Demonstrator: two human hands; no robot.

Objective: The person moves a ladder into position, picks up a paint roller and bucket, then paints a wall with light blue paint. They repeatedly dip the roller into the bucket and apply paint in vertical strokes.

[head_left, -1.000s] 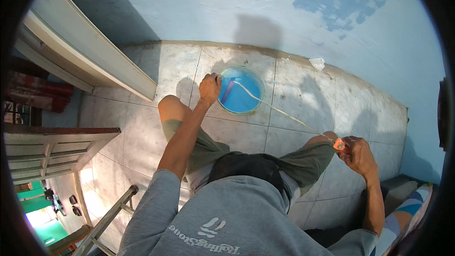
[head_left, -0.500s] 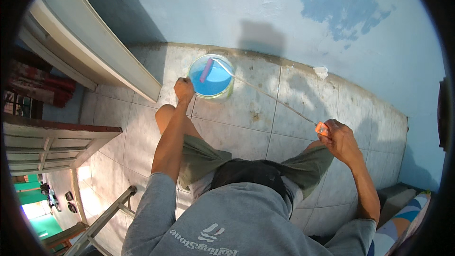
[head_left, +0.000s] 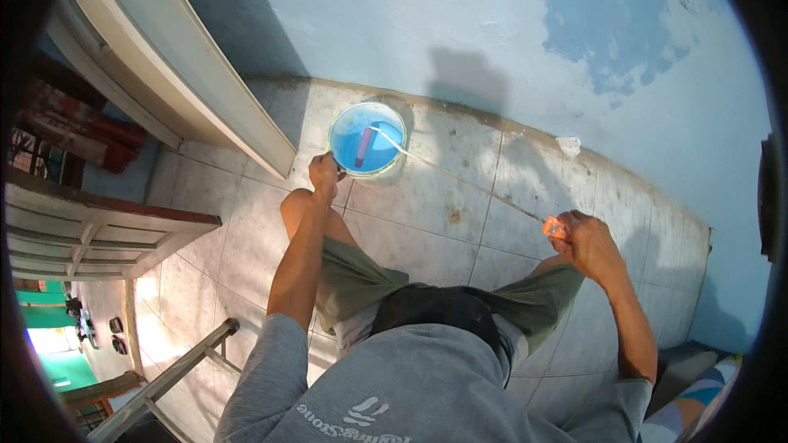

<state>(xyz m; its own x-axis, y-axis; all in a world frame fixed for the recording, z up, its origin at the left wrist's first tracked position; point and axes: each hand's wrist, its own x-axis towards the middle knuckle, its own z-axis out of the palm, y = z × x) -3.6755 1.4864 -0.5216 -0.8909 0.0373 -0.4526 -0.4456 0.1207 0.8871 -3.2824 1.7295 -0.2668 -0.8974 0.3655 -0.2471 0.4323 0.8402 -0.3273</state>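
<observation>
A white bucket (head_left: 384,175) holding bright blue paint stands on the tiled floor near the foot of the wall. My left hand (head_left: 324,173) grips its near rim with the arm stretched forward over my knee. A long thin pole (head_left: 468,176) runs from inside the bucket back to my right hand (head_left: 588,244), which is closed around its orange end (head_left: 554,227). A pink roller (head_left: 363,148) lies in the paint at the pole's far end. I am crouched, with both knees in green shorts below me.
A pale blue wall (head_left: 492,41) with darker patches rises behind the bucket. A white door frame (head_left: 205,98) slants at the left, with a wooden bench (head_left: 98,221) beside it. Metal ladder rails (head_left: 164,381) sit at lower left. A striped cushion (head_left: 698,402) lies at lower right.
The bucket, with my left hand on its rim, has slid left across the tiles, closer to the door frame. My right hand kept hold of the pole and followed.
</observation>
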